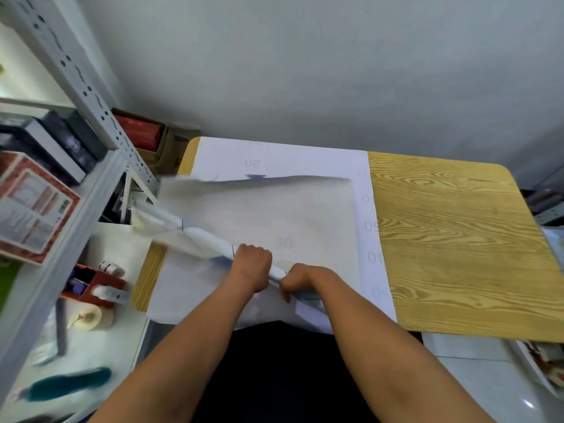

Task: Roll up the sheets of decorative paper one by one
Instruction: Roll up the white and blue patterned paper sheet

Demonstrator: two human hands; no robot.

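Left hand (251, 267) curled in a fist round the roll (201, 236), knuckles up, gripping near its near end. Right hand (300, 280) just beside, at 4 o'clock from the left, fingers (287, 293) bent down and pinching the roll's end; exact finger spread hard to tell. Roll slanting from the hands toward 10 o'clock, far end blurred and reaching past the table (457, 239) edge toward the shelf (100, 117). Loose sheet (274, 215) trailing from the roll toward 1 o'clock, far edge lifted off the surface. Under it, a flat white sheet with grey numbers (364, 198) lying on the table's left half. Bare wood grain at 3 o'clock. Boxes (33, 206) on the shelf at 9 o'clock; tape roll (88, 319) at 8 o'clock.
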